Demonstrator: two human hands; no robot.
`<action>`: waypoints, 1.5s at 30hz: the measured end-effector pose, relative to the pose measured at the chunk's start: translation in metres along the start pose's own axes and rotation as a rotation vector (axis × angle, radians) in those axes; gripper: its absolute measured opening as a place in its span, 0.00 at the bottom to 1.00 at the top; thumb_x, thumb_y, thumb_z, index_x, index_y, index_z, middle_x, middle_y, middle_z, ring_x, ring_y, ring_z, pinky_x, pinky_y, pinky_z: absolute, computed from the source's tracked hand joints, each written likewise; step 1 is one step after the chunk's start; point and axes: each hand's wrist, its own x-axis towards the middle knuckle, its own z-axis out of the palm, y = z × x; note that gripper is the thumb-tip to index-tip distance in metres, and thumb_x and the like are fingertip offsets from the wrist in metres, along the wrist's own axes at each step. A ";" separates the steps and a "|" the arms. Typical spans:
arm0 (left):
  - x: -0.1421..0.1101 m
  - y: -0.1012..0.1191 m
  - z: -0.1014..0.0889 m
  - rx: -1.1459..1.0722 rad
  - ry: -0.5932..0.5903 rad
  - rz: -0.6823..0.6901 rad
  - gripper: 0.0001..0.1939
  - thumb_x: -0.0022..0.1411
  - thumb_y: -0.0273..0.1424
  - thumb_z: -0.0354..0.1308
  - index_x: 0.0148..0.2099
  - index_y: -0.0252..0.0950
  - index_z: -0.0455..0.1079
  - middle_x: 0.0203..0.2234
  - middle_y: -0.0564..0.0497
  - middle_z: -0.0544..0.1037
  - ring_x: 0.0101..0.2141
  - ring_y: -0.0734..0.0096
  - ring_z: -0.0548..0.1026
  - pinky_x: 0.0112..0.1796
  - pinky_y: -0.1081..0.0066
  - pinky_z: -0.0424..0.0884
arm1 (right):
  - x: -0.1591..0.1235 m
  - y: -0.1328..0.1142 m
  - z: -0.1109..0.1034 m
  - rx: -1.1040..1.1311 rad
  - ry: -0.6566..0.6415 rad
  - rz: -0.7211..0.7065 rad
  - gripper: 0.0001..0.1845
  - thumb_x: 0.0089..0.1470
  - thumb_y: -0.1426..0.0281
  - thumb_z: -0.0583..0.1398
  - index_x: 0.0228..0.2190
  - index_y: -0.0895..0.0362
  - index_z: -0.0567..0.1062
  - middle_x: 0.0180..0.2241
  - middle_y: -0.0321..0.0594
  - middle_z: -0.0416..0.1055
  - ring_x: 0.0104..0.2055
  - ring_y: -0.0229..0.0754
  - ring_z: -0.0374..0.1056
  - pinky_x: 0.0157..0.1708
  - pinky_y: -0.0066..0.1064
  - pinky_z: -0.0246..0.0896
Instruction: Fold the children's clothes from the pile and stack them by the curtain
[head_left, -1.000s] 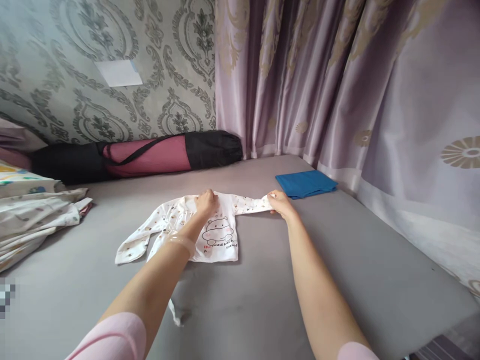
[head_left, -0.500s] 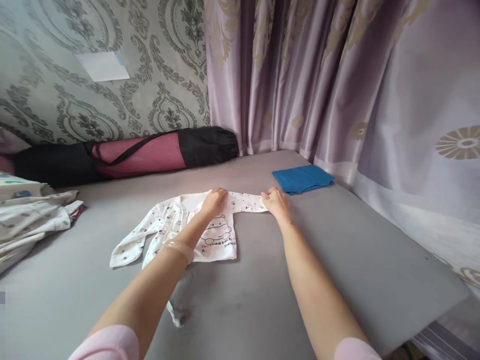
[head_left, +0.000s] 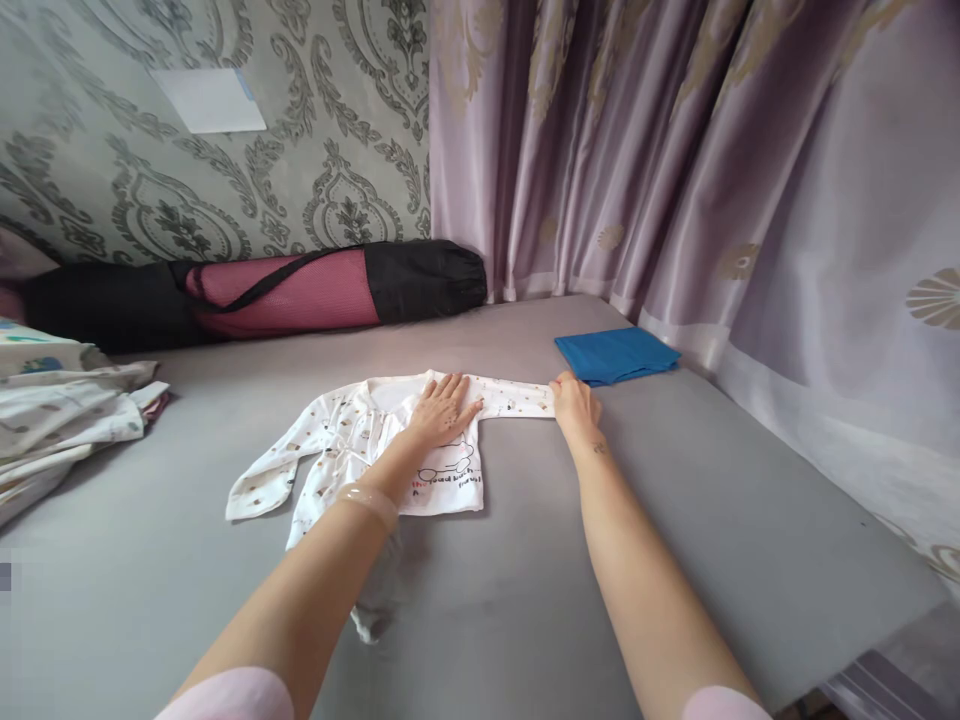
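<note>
A small white baby top (head_left: 450, 492) with tiny prints and a cartoon drawing lies spread on the grey surface. My left hand (head_left: 444, 408) rests flat on its chest near the shoulder, fingers spread. At the cuff of the outstretched right-side sleeve (head_left: 517, 397), my right hand (head_left: 576, 403) is closed on the fabric, and the sleeve runs straight between the two hands. The other sleeve (head_left: 266, 480) slants down to the left, loose. My left forearm covers part of the top's lower edge, and a whitish piece of cloth (head_left: 367, 622) shows beneath that arm.
A folded blue cloth (head_left: 616, 354) lies just beyond my right hand. Crumpled printed clothes (head_left: 67, 420) are heaped at the left edge. A long black and pink bag (head_left: 300, 290) lies along the wall, and a purple curtain (head_left: 570, 150) hangs behind the grey surface (head_left: 712, 520).
My left hand has gone from curled fingers at the shoulder to lying flat on the chest. The right hand has drawn the cuff slightly to the right, and the sleeve looks straighter.
</note>
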 end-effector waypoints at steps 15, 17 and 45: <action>0.001 0.004 0.000 0.016 -0.019 -0.006 0.32 0.69 0.48 0.38 0.70 0.39 0.49 0.68 0.44 0.51 0.67 0.55 0.47 0.64 0.53 0.41 | -0.024 -0.058 0.019 -0.049 -0.033 -0.628 0.26 0.66 0.67 0.43 0.62 0.59 0.61 0.66 0.44 0.54 0.68 0.47 0.44 0.66 0.44 0.32; 0.000 0.004 0.000 0.016 -0.020 -0.006 0.32 0.70 0.46 0.38 0.70 0.37 0.49 0.68 0.42 0.50 0.67 0.55 0.47 0.64 0.53 0.41 | -0.030 -0.066 0.028 -0.040 -0.155 -0.677 0.29 0.67 0.63 0.41 0.65 0.58 0.55 0.68 0.40 0.47 0.70 0.46 0.37 0.67 0.47 0.28; -0.196 -0.175 -0.089 -0.186 0.088 -0.774 0.15 0.61 0.38 0.55 0.42 0.32 0.74 0.37 0.41 0.80 0.39 0.55 0.78 0.39 0.65 0.71 | -0.007 -0.043 0.016 -0.343 -0.254 -0.209 0.31 0.65 0.59 0.38 0.66 0.49 0.51 0.70 0.42 0.40 0.70 0.49 0.38 0.63 0.57 0.38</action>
